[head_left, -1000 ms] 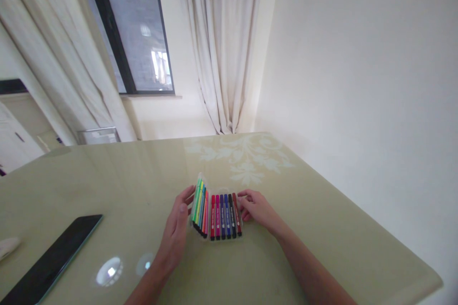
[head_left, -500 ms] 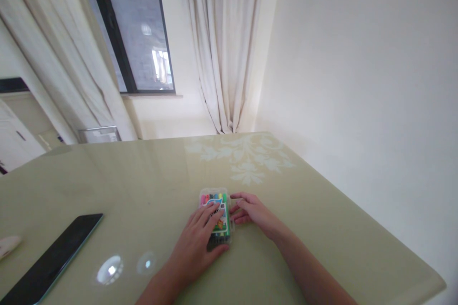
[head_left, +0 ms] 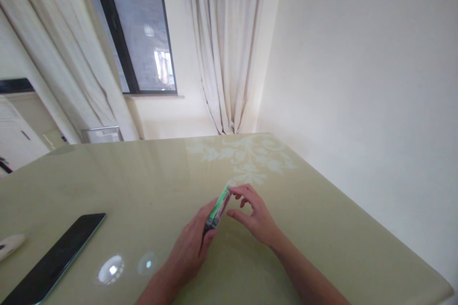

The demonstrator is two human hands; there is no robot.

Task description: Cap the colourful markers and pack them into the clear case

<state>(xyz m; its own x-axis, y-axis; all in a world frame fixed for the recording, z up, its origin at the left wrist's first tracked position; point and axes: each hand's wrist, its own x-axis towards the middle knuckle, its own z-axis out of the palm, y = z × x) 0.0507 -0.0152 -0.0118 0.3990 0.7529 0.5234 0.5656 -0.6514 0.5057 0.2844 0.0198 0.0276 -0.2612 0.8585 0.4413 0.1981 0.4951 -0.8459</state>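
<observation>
A clear plastic case of marker pens (head_left: 220, 207) is tipped up on its edge near the middle of the table, its narrow side with green and pinkish colours facing me. My left hand (head_left: 195, 236) grips it from the left, with the thumb at its near end and the fingers behind it. On the other side is my right hand (head_left: 252, 212), its fingers curved and apart. Its index fingertip touches the case's far upper end, while the thumb is held away from it. The case's printed front is turned out of sight.
A dark tablet-like slab (head_left: 59, 257) lies on the glossy greenish table (head_left: 143, 186) at the left. Beside it, a white rounded object (head_left: 10, 246) is partly in view. A white wall (head_left: 358, 81) runs along the table's right edge, and a curtain (head_left: 229, 47) hangs beyond the far edge.
The case lay flat with its printed front up under my left hand. Now it is tilted on edge in that hand's grip. My right hand's thumb and fingers have spread apart.
</observation>
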